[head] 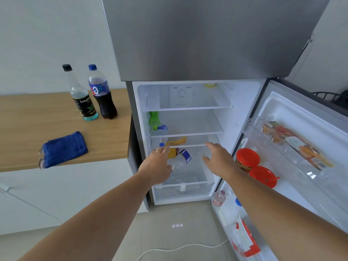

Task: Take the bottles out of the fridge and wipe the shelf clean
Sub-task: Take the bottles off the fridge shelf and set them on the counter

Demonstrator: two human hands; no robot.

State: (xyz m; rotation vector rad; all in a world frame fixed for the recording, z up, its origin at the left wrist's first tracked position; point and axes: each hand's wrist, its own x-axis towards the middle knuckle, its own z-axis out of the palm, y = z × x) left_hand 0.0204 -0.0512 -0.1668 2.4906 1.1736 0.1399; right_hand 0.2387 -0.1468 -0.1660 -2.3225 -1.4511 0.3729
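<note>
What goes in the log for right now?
stage: emptying fridge | left hand: open, at clear bottle | right hand: open | cloth: on counter

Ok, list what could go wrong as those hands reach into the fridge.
1. The left hand is reaching among crowded bottles; the clear bottle lies tilted and could roll out or knock its neighbours.
2. The right hand passes close to the red-lidded jars in the open door; the forearm might bump them.
3. The blue cloth overhangs the counter edge and might slip off.
</note>
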